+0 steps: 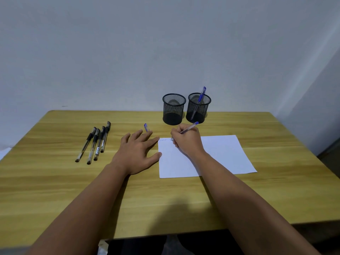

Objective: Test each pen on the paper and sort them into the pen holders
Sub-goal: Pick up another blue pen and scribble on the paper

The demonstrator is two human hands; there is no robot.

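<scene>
Four black-capped clear pens (95, 142) lie left of centre on the wooden table (55, 181). The left hand (137, 153) rests flat, fingers spread, touching the white paper sheet (220, 155). A small blue pen cap (146, 127) lies just beyond its fingertips. The right hand (185, 139) grips a blue-ended clear pen (190, 127), tip on the sheet's upper left corner. Above centre stand two black mesh pen holders; the left mesh holder (173, 109) shows no pens, the right mesh holder (198, 107) contains one blue-capped pen (201, 96).

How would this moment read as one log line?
right hand: writing with blue pen on white paper sheet | left hand: flat on wooden table

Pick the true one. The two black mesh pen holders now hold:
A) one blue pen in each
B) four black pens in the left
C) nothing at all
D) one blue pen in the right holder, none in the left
D: a blue-capped clear pen leans in the right black mesh pen holder, while the left black mesh pen holder shows none.
</scene>
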